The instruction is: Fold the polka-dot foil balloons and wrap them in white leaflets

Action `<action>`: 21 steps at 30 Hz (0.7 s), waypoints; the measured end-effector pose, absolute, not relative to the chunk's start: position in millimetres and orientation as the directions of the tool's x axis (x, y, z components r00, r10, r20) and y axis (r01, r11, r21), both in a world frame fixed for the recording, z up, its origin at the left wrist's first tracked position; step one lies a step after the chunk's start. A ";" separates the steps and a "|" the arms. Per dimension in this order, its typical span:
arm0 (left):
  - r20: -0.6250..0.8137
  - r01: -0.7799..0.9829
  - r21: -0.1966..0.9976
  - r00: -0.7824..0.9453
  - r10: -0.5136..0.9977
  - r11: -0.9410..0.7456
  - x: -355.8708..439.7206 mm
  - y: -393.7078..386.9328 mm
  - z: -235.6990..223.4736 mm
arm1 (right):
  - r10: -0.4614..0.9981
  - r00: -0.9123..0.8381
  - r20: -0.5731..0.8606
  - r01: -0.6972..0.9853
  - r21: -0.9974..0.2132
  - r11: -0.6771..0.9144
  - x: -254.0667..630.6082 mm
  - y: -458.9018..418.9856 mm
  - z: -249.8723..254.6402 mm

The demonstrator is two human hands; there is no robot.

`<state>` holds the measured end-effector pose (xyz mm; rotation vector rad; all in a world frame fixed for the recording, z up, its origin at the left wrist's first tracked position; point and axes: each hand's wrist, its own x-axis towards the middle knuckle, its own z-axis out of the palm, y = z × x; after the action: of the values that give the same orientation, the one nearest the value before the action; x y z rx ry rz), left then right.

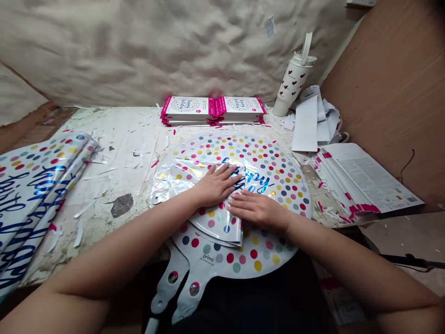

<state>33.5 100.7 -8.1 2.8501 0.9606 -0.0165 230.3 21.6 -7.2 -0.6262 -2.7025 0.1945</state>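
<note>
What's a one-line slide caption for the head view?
Left hand and right hand rest on a folded dotted foil balloon atop a spread-out one.

Heart-patterned white tumbler (292, 84) before a wrinkled wall covering (139, 51) with a patch (270, 27), perhaps tape.

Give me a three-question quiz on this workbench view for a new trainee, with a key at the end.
1. True or false: the left hand and the right hand both touch the folded dotted sheet.
2. Which pattern is on the white tumbler? A) stripes B) hearts C) stars
3. Fill in the number: beyond the hands, ____ stacks of pink-edged packets lie side by side.

Key: 1. True. 2. B. 3. Two.
</note>
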 end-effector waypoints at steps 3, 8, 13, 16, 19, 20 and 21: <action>-0.047 0.602 0.146 0.797 0.602 -0.785 39.7 90.5 -5.9 | 0.447 -0.833 0.325 0.314 -0.387 0.867 236.1 11.8 -14.5; -0.130 0.681 0.173 0.732 0.669 -0.711 5.2 85.0 -7.5 | 0.831 -0.553 0.058 0.422 -0.841 0.339 238.7 12.1 -6.3; -0.095 0.842 0.194 0.528 0.844 -0.504 -85.3 97.5 0.6 | 0.927 -0.143 -0.346 0.442 -0.861 -0.253 224.8 46.2 8.1; 0.030 0.907 0.226 0.359 0.933 -0.356 -99.3 87.8 18.7 | 0.884 -0.080 -0.461 0.449 -0.808 -0.381 213.1 67.4 2.7; 0.207 0.838 0.199 0.470 0.858 -0.507 -67.7 52.7 28.9 | 0.869 -0.045 -0.493 0.491 -0.769 -0.411 208.6 79.5 -2.2; 0.184 0.750 0.164 0.615 0.767 -0.640 -53.4 38.9 27.4 | 0.870 -0.032 -0.492 0.512 -0.756 -0.409 208.6 80.6 -1.0; 0.162 0.690 0.127 0.694 0.701 -0.713 -40.3 26.3 23.4 | 0.872 -0.023 -0.488 0.535 -0.743 -0.402 208.8 79.9 1.9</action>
<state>-40.3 26.3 23.4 2.8393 1.1666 0.3076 208.8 79.9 1.9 -1.9242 -1.4745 1.3955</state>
